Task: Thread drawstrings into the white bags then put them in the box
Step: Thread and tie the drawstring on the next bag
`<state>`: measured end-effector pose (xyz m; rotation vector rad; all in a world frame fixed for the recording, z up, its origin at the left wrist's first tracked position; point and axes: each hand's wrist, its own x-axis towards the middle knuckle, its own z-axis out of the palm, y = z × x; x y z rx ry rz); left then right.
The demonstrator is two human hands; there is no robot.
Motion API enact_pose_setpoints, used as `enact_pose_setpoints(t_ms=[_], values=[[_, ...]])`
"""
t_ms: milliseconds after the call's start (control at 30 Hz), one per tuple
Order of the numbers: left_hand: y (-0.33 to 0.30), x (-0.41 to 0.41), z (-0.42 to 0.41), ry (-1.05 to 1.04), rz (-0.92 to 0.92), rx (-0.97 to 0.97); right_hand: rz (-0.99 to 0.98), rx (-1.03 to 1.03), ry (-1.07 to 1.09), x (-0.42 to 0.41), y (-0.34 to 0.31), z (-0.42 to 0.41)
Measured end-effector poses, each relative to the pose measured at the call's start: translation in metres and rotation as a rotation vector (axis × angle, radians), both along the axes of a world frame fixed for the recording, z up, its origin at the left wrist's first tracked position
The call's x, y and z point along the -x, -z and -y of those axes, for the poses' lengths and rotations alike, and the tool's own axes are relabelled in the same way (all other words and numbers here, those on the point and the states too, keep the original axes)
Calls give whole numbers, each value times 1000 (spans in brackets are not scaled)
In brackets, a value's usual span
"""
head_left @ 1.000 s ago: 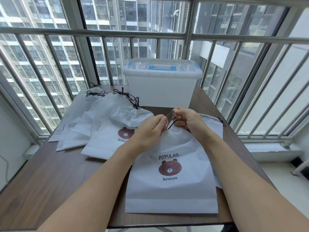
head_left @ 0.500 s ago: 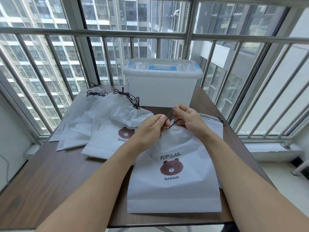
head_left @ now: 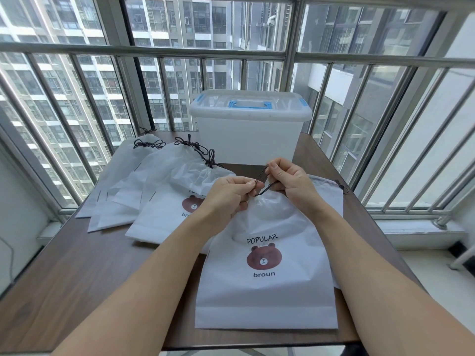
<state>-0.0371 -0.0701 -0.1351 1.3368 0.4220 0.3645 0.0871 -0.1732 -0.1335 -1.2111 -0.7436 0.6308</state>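
Right now both hands pinch the dark drawstring (head_left: 262,179) above the gathered mouth of the front white bag (head_left: 267,255), which lies on the tabletop (head_left: 84,273) before the lidded box (head_left: 249,136). Left hand (head_left: 228,196) and right hand (head_left: 291,179) grip thin cord in their fingers; a slip could likely pull an end back into the channel.

Right hand (head_left: 289,179) lifted a little since a second ago, fingertips now pinching dark drawstring (head_left: 262,176) higher above bag mouth. Left hand (head_left: 231,192) shifted slightly right, closer to right hand, pinching same cord. Cord drawn out longer between hands. Front white bag (head_left: 267,273) slid slightly right and away on desk (head_left: 90,278), neck gathered tighter.
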Motion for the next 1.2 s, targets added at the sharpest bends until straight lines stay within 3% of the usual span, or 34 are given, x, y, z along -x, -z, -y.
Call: enact_pose_setpoints(t_ms=[233, 700, 1200], values=[[6, -2, 4, -83, 56, -268, 57, 10, 73, 1, 1, 0], [7, -4, 2, -74, 124, -115, -77, -19, 63, 1, -1, -1], [6, -2, 2, -28, 130, -56, -53, 34, 85, 1, -2, 1]])
